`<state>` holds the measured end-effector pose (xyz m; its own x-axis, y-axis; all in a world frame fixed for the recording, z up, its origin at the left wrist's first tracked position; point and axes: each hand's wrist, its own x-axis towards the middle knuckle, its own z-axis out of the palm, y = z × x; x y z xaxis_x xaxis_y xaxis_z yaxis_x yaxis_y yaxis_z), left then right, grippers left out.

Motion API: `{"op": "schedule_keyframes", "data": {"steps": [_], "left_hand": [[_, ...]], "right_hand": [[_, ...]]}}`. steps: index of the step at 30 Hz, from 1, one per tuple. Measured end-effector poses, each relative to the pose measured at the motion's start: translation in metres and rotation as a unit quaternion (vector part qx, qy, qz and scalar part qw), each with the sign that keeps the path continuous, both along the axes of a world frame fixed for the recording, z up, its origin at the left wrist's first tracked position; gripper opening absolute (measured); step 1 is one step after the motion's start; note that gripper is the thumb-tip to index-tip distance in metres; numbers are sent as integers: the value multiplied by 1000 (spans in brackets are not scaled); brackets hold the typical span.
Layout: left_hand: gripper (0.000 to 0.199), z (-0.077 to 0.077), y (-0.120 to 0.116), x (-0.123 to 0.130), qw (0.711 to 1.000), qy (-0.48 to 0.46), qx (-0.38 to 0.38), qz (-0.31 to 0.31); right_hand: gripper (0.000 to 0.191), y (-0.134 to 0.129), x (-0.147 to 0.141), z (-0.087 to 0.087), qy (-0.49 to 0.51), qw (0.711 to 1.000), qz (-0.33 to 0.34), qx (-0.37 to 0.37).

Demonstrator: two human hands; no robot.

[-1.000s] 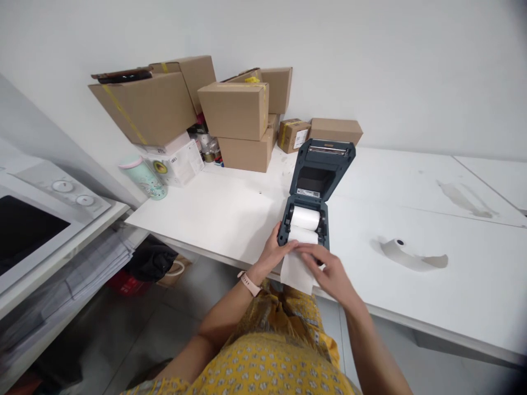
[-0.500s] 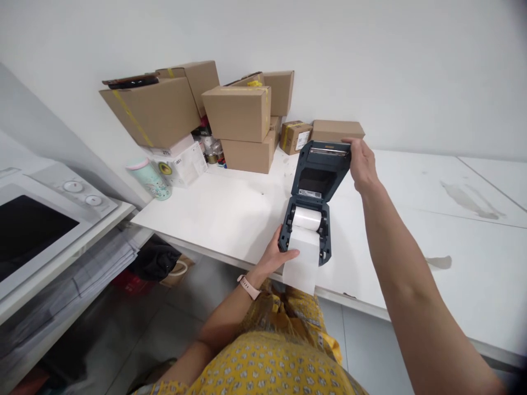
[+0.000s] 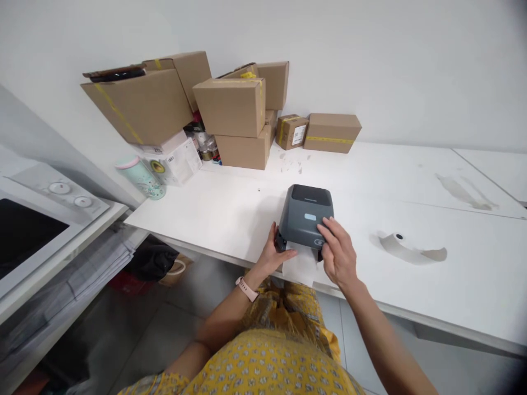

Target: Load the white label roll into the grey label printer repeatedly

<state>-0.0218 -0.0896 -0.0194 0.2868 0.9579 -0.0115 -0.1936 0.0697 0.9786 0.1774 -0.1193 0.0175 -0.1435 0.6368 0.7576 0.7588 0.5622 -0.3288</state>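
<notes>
A dark grey label printer (image 3: 308, 211) stands near the front edge of the white table, its lid lowered over the base with a gap showing at the front. White paper (image 3: 300, 263) hangs out of its front over the table edge. My left hand (image 3: 273, 255) grips the base at its left front corner, thumb by the paper. My right hand (image 3: 338, 247) holds the lid by its right front corner, fingers on top. The paper roll inside is hidden under the lid.
A small paper roll with a loose curled end (image 3: 411, 251) lies to the right on the table (image 3: 370, 197). Cardboard boxes (image 3: 230, 109) stack at the back left, near a mint tumbler (image 3: 142, 178). A microwave (image 3: 49, 214) stands at the far left.
My right hand has swung the printer lid down from upright onto the base, covering the roll. My left hand has stayed at the base. The small paper roll at right has come into view.
</notes>
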Motion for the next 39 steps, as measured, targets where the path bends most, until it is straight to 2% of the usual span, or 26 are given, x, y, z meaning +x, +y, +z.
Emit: {"op": "schedule_keyframes", "data": {"steps": [3, 6, 8, 10, 12, 15, 18, 23, 29, 34, 36, 39], "left_hand": [[122, -2, -3, 0, 1000, 6, 7, -4], [118, 3, -5, -3, 1000, 20, 4, -10], [104, 13, -3, -5, 998, 59, 16, 13], [85, 31, 4, -5, 988, 123, 70, 56], [74, 54, 17, 0, 964, 191, 165, 89], [69, 83, 43, 17, 910, 282, 294, 77], [68, 97, 63, 37, 873, 326, 361, 37], [66, 95, 70, 49, 865, 338, 369, -13], [69, 91, 72, 49, 882, 329, 336, -23], [70, 86, 75, 51, 903, 302, 306, -15], [68, 85, 76, 51, 900, 299, 315, -22], [66, 84, 75, 51, 879, 320, 352, -32]], "right_hand": [[57, -7, -5, -21, -18, 1000, -16, -1], [58, -11, -10, -33, 3, 1000, -27, 3], [56, -13, -13, -40, 23, 999, -26, 6], [51, -13, -14, -43, 40, 999, -30, 2], [43, -9, -14, -43, 63, 997, -50, -5], [42, 5, -14, -33, 103, 989, -100, -19], [42, 20, -15, -16, 123, 981, -143, -37], [32, 32, -16, 2, 140, 979, -131, -63], [57, 36, -12, -3, 134, 974, -125, -134], [60, 37, -11, -4, 104, 971, -133, -172], [59, 36, -12, -4, 99, 970, -136, -174], [58, 35, -14, -6, 100, 970, -146, -165]]}}
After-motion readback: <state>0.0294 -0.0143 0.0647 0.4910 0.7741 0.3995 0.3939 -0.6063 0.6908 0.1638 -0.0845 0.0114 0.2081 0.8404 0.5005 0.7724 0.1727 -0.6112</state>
